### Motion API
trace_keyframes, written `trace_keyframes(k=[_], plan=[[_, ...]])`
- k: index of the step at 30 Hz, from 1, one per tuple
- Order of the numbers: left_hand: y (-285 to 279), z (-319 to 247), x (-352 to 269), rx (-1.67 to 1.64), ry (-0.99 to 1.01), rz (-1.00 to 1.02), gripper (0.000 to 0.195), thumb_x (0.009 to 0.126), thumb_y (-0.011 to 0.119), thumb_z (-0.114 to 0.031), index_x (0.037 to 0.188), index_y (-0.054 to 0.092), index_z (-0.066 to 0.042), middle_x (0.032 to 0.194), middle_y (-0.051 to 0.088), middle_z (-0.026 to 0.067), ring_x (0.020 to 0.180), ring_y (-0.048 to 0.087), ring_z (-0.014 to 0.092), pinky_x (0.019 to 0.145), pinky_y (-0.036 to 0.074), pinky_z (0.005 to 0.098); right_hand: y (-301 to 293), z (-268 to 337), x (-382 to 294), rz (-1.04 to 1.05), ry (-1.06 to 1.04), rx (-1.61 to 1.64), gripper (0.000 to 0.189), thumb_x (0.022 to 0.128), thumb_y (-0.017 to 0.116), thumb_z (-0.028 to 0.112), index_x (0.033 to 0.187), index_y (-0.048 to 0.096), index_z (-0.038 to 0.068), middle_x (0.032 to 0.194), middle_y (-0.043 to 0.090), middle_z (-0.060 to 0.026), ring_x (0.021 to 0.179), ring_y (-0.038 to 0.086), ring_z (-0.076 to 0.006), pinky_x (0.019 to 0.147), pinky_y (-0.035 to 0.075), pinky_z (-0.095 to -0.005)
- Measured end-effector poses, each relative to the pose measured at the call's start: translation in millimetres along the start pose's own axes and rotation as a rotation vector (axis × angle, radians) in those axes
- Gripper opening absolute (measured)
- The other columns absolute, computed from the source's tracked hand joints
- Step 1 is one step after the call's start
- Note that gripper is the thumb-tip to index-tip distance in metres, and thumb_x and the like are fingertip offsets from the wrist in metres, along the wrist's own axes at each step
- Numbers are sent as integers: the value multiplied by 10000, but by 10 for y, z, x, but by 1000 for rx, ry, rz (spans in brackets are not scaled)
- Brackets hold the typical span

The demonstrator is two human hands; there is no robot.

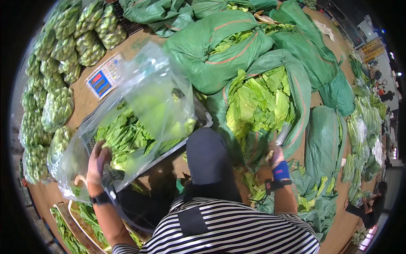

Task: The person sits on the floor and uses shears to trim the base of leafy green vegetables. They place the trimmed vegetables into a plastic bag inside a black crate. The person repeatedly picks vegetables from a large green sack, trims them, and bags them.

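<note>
My left hand [99,162] is inside the mouth of a large clear plastic bag [85,136], its fingers apart beside loose leafy greens [125,130]. The bag lies over a shallow tray [173,149], and its film partly covers the greens. My right hand [275,155] is closed around a knife [283,135] whose blade points up and away from me. Just beyond the blade, an opened green woven sack [299,98] holds light-green leafy heads [258,98]. Motion blur softens the right hand and the knife.
A digital scale [103,76] stands beyond the tray. Bagged green vegetables [58,104] are stacked at the left. More stuffed green sacks [219,50] surround the open one. Trimmed leaves [253,187] lie beside my right arm. Crates of greens [85,222] sit at lower left; a person [369,206] is at far right.
</note>
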State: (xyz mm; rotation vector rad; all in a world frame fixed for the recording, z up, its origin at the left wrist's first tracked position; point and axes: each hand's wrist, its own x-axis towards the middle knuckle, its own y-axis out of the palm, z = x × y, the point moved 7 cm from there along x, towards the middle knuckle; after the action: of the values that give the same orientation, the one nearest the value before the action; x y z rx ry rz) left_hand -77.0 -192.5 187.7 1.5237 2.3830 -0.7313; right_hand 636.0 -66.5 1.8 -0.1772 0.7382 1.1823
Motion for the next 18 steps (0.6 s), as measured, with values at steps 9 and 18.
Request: trace_keyframes(k=[9,18], plan=[[629,-330,-1182,26,-61,0,415,882,626,-78,1278,521,-11,1052,612,46,967,571,157,896,457,297,1738,-33,2168,-60,-471,-631,428,781,746,413,930,590,43,711,554,-30,573,481,-148,518,420,-326],[1008,-60,-1352,21,-197,61,492,883,645,-119,1331,466,-23,1070,625,70,971,570,154,873,452,283,2502,-385,2704,78,14,-334,372,809,719,282,1046,569,38,743,543,-74,620,502,-250,571,434,-444]])
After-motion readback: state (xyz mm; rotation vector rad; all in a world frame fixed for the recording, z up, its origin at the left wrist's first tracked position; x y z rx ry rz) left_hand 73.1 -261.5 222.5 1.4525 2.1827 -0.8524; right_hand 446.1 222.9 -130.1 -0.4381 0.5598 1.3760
